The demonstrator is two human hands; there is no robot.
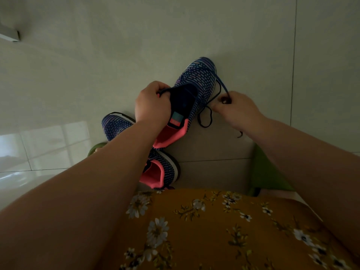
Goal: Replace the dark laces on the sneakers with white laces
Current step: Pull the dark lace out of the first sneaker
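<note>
A blue patterned sneaker (196, 78) with a pink lining is lifted over the tiled floor, toe pointing away. My left hand (152, 104) grips its left side near the tongue. My right hand (237, 110) pinches the dark lace (212, 98), which runs from the shoe's right side and hangs in a loop below my fingers. The second sneaker (116, 123) of the same pattern lies on the floor under my left forearm, partly hidden. No white laces show.
Pale floor tiles (194, 26) fill the view. A green thing (266, 172), maybe a stool, sits under my right arm, and another green edge (97, 148) shows at the left. My yellow flowered clothing (214, 230) fills the bottom.
</note>
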